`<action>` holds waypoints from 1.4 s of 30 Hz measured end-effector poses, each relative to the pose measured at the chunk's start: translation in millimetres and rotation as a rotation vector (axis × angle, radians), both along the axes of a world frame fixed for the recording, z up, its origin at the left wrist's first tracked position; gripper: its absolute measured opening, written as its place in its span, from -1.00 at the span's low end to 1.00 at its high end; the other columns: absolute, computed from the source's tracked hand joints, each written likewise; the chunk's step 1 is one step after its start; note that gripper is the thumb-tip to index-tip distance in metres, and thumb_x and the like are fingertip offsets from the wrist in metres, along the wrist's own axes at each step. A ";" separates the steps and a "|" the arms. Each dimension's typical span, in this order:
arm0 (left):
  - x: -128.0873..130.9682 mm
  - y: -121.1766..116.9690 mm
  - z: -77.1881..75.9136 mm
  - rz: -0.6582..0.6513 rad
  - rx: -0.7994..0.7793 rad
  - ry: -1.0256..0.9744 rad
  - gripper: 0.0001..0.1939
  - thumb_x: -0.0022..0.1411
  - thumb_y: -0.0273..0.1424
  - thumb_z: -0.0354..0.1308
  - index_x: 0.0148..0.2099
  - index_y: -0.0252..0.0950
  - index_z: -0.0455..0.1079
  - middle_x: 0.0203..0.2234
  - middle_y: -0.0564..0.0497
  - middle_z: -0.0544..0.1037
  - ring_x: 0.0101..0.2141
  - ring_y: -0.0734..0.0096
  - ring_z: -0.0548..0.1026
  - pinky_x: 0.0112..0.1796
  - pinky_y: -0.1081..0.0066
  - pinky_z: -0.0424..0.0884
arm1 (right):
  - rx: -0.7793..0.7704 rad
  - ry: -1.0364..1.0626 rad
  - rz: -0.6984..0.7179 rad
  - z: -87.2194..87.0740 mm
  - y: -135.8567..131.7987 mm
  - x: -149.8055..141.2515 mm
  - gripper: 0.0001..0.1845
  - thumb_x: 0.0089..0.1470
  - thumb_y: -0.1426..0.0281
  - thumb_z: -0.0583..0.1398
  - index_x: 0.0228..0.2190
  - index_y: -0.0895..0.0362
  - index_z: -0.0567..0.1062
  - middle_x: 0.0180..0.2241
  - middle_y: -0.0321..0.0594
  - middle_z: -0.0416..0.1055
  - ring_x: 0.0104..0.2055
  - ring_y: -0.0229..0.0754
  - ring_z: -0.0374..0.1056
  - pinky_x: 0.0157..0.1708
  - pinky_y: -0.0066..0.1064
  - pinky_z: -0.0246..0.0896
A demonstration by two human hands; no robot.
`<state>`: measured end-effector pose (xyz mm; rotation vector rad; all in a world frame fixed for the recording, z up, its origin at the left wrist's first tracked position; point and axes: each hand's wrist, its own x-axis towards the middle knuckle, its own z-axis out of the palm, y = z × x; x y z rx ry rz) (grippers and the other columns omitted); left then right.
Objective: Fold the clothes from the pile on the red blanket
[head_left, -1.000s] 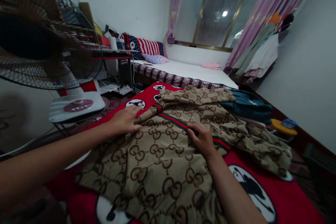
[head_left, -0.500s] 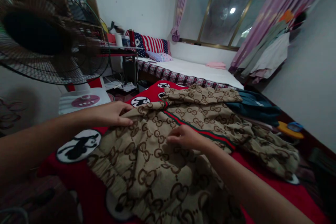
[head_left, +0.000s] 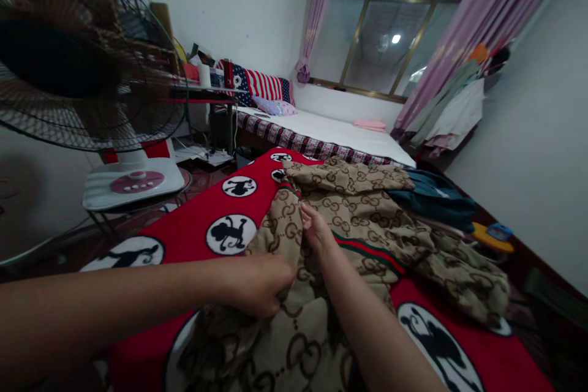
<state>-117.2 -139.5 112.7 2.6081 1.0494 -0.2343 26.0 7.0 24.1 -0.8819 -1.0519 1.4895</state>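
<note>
A beige patterned jacket [head_left: 367, 214] with brown motifs and a green-red-green stripe lies spread on a red blanket [head_left: 193, 242]. My left hand [head_left: 264, 285] is a closed fist around the jacket's near-left fabric. Just beyond it, my right hand [head_left: 316, 229] pinches the cloth close to the stripe, thumb up, its other fingers partly hidden. Between the two hands the fabric is drawn into a lengthwise fold. One sleeve lies across the far side, another stretches to the right. The near part of the jacket is bunched below my wrists.
A fan [head_left: 68, 67] on a white base stands at the left. Dark teal clothing [head_left: 434, 196] lies beyond the jacket on the right, near a yellow stool [head_left: 491, 237]. Farther back are a white-covered bed [head_left: 321, 125], a cluttered desk [head_left: 206, 97] and hanging clothes [head_left: 454, 113].
My left hand has moved right and nearer, carrying the jacket's left edge inward and uncovering more blanket. My right hand has moved slightly forward to the stripe and grips cloth there.
</note>
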 end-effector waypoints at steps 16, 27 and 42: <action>-13.8 12.2 11.0 0.044 -0.251 -0.140 -0.83 -0.03 -0.45 0.11 -0.30 -0.26 0.36 -0.46 0.08 0.48 -0.49 0.48 0.38 -0.57 0.55 0.20 | 0.629 -1.409 -0.297 69.4 88.2 53.4 -0.56 -0.19 0.52 0.27 -0.16 0.19 0.53 -0.20 -0.09 0.47 -0.18 -0.08 0.36 -0.13 -0.30 0.26; 9.0 11.1 11.2 -0.137 -0.456 -0.167 -0.91 0.08 -0.37 0.20 -0.39 -0.27 0.37 -0.58 0.13 0.42 -0.55 0.51 0.37 -0.63 0.57 0.14 | 0.724 -1.621 -0.834 61.2 85.3 131.8 -0.76 0.05 0.49 0.06 -0.26 0.17 0.48 -0.18 -0.02 0.33 -0.09 -0.03 0.23 -0.13 -0.30 0.16; 83.9 155.8 -90.0 0.489 0.513 -0.349 -0.30 0.30 -0.05 -0.02 0.34 -0.36 0.08 0.32 -0.28 0.05 0.32 0.00 -0.06 0.26 0.04 -0.13 | 0.604 -1.235 -0.949 -7.9 62.8 143.5 -0.64 -0.04 0.48 0.02 -0.15 0.19 0.37 -0.13 -0.02 0.33 -0.06 -0.04 0.26 -0.07 -0.25 0.17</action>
